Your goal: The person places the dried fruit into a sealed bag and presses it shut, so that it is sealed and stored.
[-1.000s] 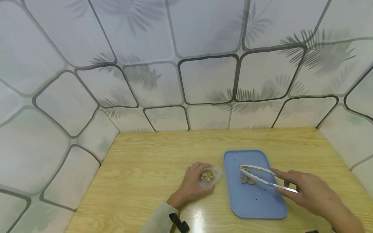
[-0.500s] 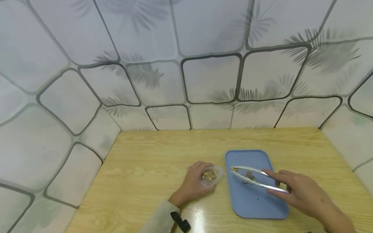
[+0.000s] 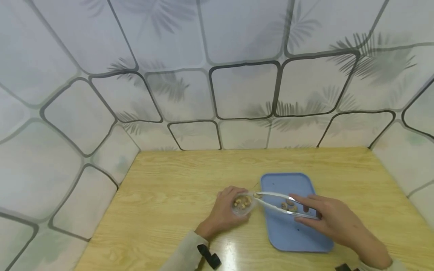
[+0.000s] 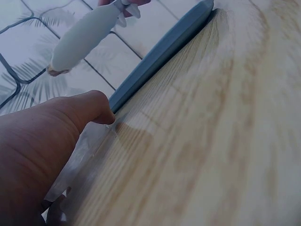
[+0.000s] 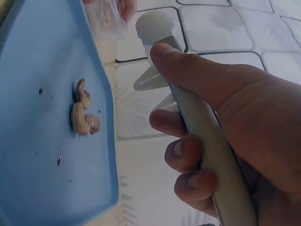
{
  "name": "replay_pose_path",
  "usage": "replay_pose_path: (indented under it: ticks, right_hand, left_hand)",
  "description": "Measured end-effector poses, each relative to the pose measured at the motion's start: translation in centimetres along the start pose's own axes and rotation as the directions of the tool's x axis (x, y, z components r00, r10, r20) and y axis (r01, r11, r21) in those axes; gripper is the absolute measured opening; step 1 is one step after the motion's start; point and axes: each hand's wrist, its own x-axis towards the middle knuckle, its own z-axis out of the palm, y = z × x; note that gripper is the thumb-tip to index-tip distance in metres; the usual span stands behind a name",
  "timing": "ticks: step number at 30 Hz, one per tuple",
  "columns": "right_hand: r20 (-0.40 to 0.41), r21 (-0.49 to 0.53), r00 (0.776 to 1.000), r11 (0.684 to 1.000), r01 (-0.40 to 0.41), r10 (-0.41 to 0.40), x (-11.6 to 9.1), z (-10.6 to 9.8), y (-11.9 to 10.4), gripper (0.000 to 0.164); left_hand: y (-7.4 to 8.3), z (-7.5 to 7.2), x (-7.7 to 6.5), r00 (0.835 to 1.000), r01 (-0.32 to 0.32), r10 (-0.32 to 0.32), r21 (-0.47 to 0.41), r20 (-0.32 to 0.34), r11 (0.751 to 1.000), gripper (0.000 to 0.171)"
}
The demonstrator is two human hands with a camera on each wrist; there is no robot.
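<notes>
Tongs (image 3: pixel 278 194), silver metal, white-tipped, grasped in fingers of right hand (image 3: pixel 339 222) | curved brown nut (image 3: pixel 257 195) pinched between tips, near clear plastic cup (image 3: pixel 251 207) gripped by left hand (image 3: pixel 223 211) | could drop onto yellowish wooden table (image 3: pixel 169 195) if squeezed loosely or bumped on rim

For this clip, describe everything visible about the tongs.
The tongs have two long, slim arms: shiny, metallic-looking handles and pale, rounded working ends that look like plastic or silicone. The right hand grips them by the handles, holding them raised over the blue tray. Their tips are close together with a small nut between them, reaching past the tray's edge toward the clear cup. The exact material can't be confirmed.
</notes>
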Motion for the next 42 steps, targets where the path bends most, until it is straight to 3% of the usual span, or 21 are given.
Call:
replay_pose_path:
  ticks: [13, 19, 33, 42]
  right_hand:
    - [0.023, 0.045, 0.998, 0.997, 0.055, -0.056, 2.6, 1.7, -1.1, 0.063]
    - [0.055, 0.067, 0.998, 0.997, 0.040, -0.044, 3.1, 2.1, -1.1, 0.064]
    - [0.091, 0.039, 0.995, 0.998, -0.043, 0.039, 2.1, 0.9, -0.3, 0.069]
    - [0.063, -0.005, 0.997, 0.999, -0.050, 0.051, 0.7, 0.5, 0.8, 0.069]
  left_hand:
    - [0.1, -0.1, -0.1, 1.000, -0.018, 0.018, 0.009, -0.020, 1.000, 0.071]
    - [0.2, 0.0, 0.0, 0.999, -0.033, 0.033, 0.014, -0.029, 0.999, 0.067]
    - [-0.1, 0.0, 0.0, 1.000, -0.018, 0.018, 0.003, -0.012, 1.000, 0.069]
    - [-0.1, 0.0, 0.0, 1.000, -0.005, 0.005, 0.004, -0.002, 1.000, 0.071]
